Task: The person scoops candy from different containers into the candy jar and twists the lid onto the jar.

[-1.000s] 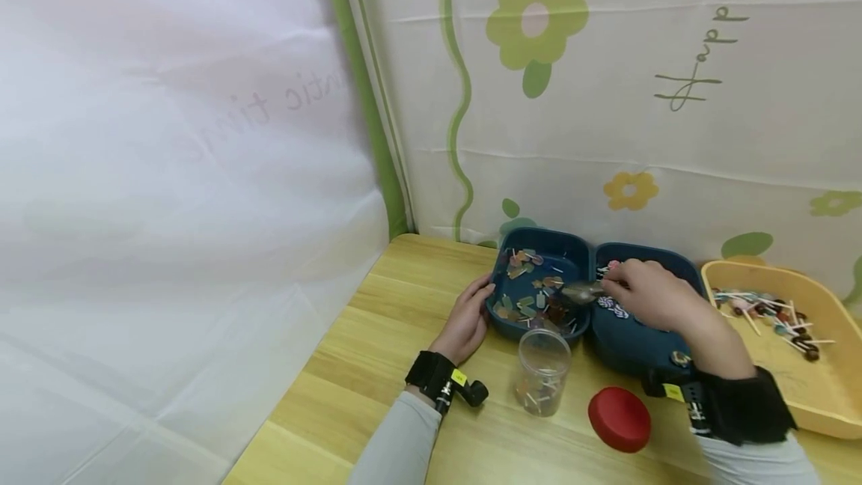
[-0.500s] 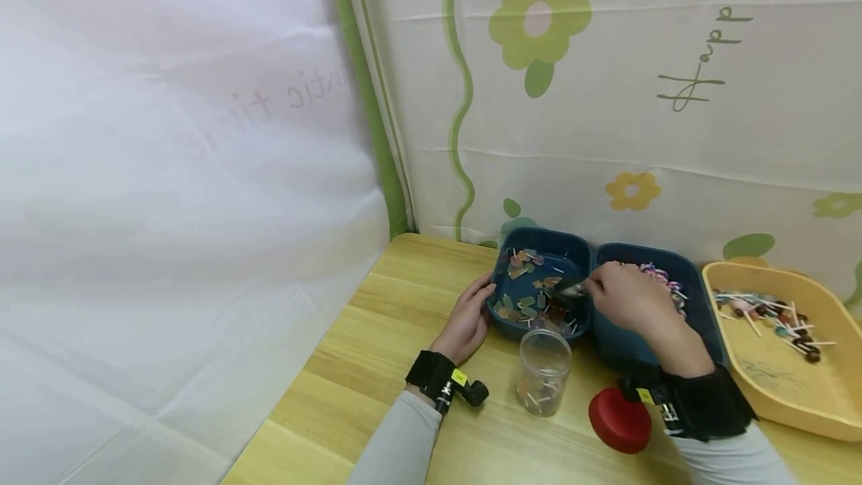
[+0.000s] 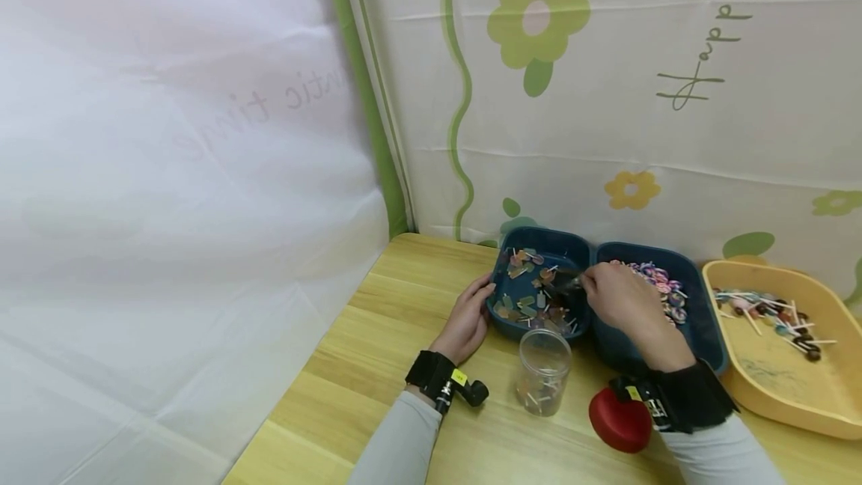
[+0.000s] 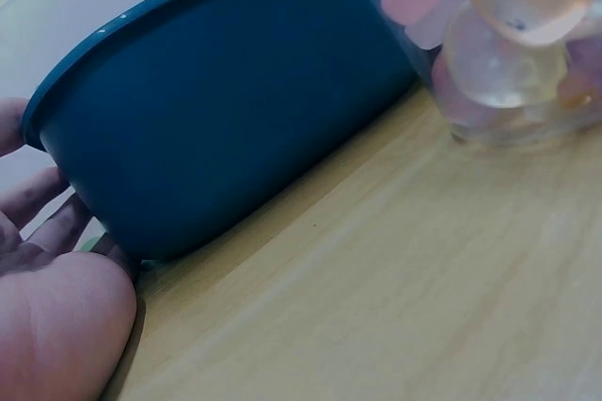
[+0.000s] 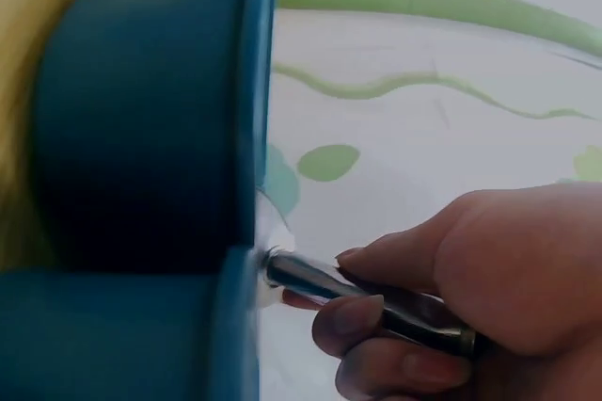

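Note:
My left hand [image 3: 480, 299] rests with straight fingers against the left wall of the left blue tub [image 3: 500, 275]; the left wrist view shows those fingers [image 4: 42, 217] flat on the tub wall [image 4: 235, 137]. This tub holds several flat wrapped candies [image 3: 532, 305]. My right hand [image 3: 591, 284] reaches over it and grips a metal spoon [image 3: 566, 284] whose tip is down among the candies. In the right wrist view the fingers [image 5: 353, 316] curl round the dark handle [image 5: 386, 302] at the tub's rim [image 5: 252, 137].
A clear jar [image 3: 542, 371] with a few candies stands in front of the tubs, a red lid [image 3: 616, 421] beside it. The right blue tub [image 3: 703, 324] holds pink lollipops. A yellow tray [image 3: 774, 373] with lollipops sits far right. Cloth walls close the back and left.
My right hand has carried the spoon leftward from over the right blue tub into the left one. The left hand, jar and lid have stayed put.

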Demonstrator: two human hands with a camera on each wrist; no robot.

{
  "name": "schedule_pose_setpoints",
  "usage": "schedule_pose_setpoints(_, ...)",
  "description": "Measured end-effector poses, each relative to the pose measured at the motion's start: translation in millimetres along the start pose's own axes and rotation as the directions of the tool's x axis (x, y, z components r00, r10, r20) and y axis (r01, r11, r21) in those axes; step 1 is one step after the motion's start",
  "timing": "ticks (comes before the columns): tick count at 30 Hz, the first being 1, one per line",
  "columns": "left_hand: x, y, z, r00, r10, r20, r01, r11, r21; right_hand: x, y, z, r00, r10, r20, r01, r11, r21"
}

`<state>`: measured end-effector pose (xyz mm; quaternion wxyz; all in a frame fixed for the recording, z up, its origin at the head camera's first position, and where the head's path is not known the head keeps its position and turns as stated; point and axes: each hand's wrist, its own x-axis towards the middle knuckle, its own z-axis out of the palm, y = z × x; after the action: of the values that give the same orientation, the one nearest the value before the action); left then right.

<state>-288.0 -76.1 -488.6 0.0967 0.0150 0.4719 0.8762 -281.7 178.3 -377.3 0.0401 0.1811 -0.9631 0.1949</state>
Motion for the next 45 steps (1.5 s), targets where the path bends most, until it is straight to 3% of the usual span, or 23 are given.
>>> schedule_pose_setpoints(12,-0.2,-0.3,-0.5,1.000,0.001,0.008,-0.001,1.000,-0.001,10.8,21.1,17.4,0.998,-0.065,-0.002,0.065,0.994,0.087)
schedule_pose_setpoints(32,-1.7,-1.1,-0.1,1.000,0.021,0.018,-0.021,1.000,-0.009,12.3,18.1,30.3,0.992,-0.097,-0.078,0.099,0.995,0.023)
schedule_pose_setpoints(39,-3.0,-1.8,0.8,1.000,0.011,-0.002,-0.011,1.000,0.013,12.1,18.2,29.5,0.985,-0.168,0.038,0.163,0.980,0.116)
schedule_pose_setpoints(45,-2.0,-1.5,0.5,1.000,0.007,-0.014,-0.007,1.000,0.010,12.5,17.3,23.7,0.983,-0.170,0.070,0.158,0.975,0.158)
